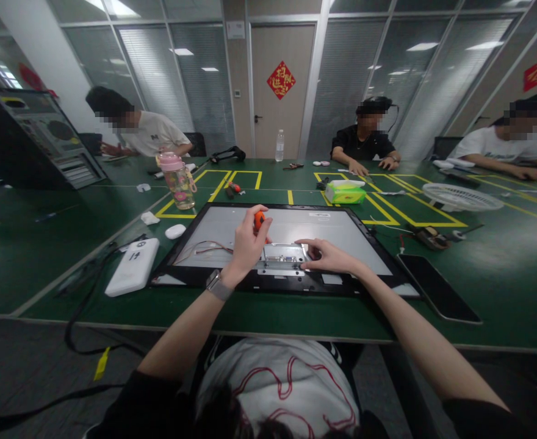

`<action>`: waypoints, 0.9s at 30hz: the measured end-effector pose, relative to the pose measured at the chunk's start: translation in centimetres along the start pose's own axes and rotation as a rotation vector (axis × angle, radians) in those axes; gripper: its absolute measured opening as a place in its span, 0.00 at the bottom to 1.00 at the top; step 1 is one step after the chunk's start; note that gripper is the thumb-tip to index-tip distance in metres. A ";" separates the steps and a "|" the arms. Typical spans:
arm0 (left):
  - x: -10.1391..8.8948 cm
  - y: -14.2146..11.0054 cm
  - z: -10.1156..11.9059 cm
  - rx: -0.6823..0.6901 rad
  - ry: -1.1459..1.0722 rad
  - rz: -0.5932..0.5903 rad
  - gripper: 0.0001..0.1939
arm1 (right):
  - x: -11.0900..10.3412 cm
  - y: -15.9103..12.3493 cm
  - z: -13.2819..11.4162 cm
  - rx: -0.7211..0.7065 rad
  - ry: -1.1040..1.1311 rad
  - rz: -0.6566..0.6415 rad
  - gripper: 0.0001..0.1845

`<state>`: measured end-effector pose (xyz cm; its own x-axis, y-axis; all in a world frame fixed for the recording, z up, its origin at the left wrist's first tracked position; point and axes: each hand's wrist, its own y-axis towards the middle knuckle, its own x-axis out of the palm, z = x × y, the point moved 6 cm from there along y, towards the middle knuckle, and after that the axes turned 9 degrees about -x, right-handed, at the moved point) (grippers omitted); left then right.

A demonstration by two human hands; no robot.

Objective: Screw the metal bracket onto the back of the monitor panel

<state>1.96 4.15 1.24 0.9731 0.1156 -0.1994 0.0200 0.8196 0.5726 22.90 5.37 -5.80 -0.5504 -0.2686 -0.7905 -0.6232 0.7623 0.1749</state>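
A flat screen panel [213,222] with a black frame lies on the green table in front of me. My left hand [249,241] is closed around the orange handle of a screwdriver [260,219], held above a metal bracket with a circuit board [283,258] near the panel's front edge. The screwdriver's tip is hard to make out. My right hand [326,255] rests at the bracket's right side, thumb and forefinger at its edge; whether it pinches anything is unclear. Thin wires [209,246] run left from the board.
A white power bank [133,267] and a pink-lidded bottle [177,180] stand left. To the right lie a phone [437,286], a motor-like part [433,238] and a white fan grille [461,196]. A green tissue pack [345,192] lies beyond the panel. Several people sit across the table.
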 end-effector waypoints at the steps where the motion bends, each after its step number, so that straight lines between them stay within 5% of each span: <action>1: 0.0 0.0 0.0 -0.002 -0.001 0.001 0.12 | 0.0 0.0 -0.1 0.000 -0.026 0.004 0.37; 9: 0.2 -0.1 0.1 -0.015 0.000 0.002 0.12 | 0.2 0.1 -1.0 -0.028 -0.247 0.033 0.36; 14: 0.2 -0.1 0.2 -0.002 0.005 0.001 0.11 | 0.0 0.0 -1.7 -0.111 -0.193 0.091 0.35; 21: 0.3 -0.2 0.2 -0.001 0.011 -0.015 0.12 | -0.3 0.2 -3.4 -0.282 -0.027 0.223 0.17; 27: 0.4 -0.2 0.5 0.011 0.012 -0.020 0.12 | 0.7 0.5 -3.2 -0.276 -0.045 0.198 0.25</action>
<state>2.43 3.72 1.42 0.9697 0.1055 -0.2204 0.0424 0.8157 0.5769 20.38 3.69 -4.38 -0.6542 -0.1006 -0.7496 -0.6371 0.6074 0.4745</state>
